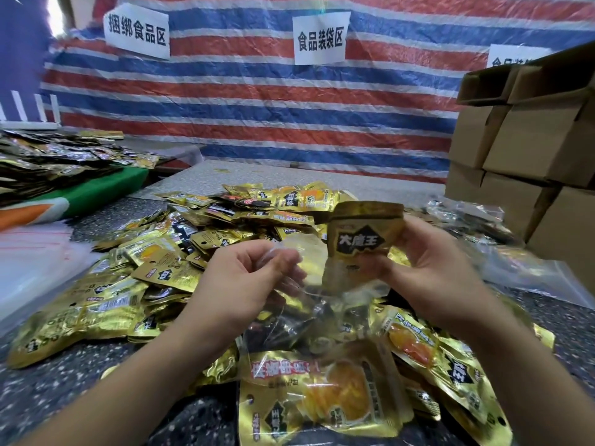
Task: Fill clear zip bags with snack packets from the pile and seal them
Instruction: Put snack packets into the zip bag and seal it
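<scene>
A big pile of gold snack packets (pixel 180 252) covers the speckled table (pixel 45 387) in front of me. My left hand (pixel 244 284) pinches the open rim of a clear zip bag (pixel 306 342) that hangs over the pile's near side, with gold packets inside its lower part. My right hand (pixel 431 272) grips an upright gold packet (pixel 360 243) whose lower end sits at the bag's mouth.
Stacked cardboard boxes (pixel 528 149) stand at the right. Filled clear bags (pixel 502 252) lie beside them. Empty clear bags (pixel 32 262) lie at the left edge, with another heap of packets (pixel 58 159) on a green cloth behind. A striped tarp with paper signs (pixel 320 38) hangs behind.
</scene>
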